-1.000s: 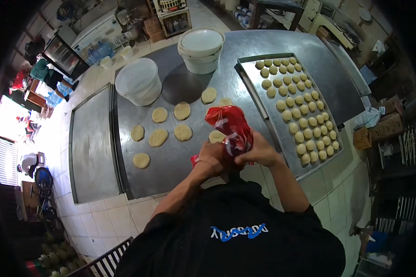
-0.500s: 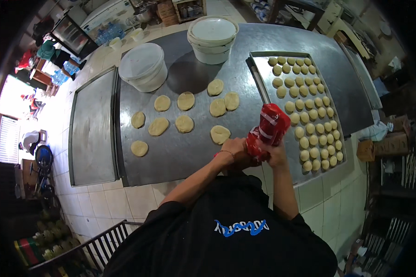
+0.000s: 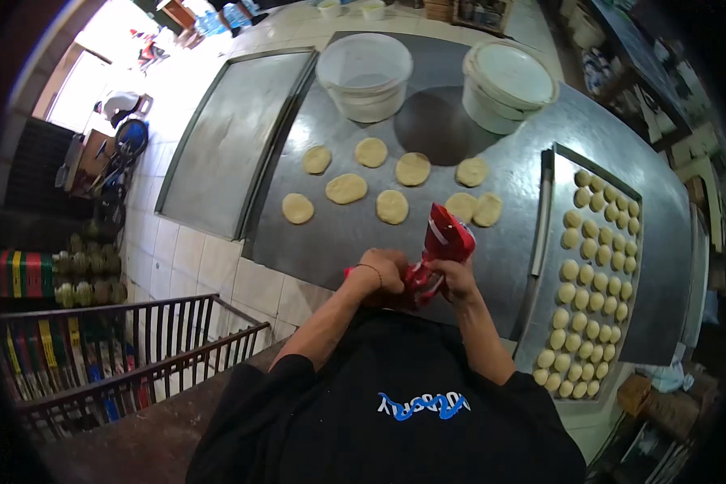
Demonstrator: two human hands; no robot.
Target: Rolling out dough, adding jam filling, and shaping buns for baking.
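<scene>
Close to my body, over the near edge of a metal table [image 3: 323,242], both hands are closed on a red plastic bag [image 3: 448,235]. My right hand [image 3: 457,278] grips it around the middle, and the bag's upper end stands up above the fist. To the left, my left hand [image 3: 384,271] is wrapped round its lower part; a bit of red shows past the wrist. What the bag holds is hidden. Just beyond the hands lie several flattened dough rounds, among them one dough disc [image 3: 391,207] and an overlapping dough pair [image 3: 461,206] beside the bag.
A tray [image 3: 532,298] with rows of small dough balls [image 3: 596,302] stands on the right. Two white buckets, a left bucket [image 3: 367,93] and a right bucket [image 3: 504,101], are at the back. A bare metal tray [image 3: 226,137] lies left. A dark railing [image 3: 137,355] is at lower left.
My view has swung to the left, so the table and trays appear farther right. My hands have moved apart a little, with the left drawn leftward; both still hold the red bag.
</scene>
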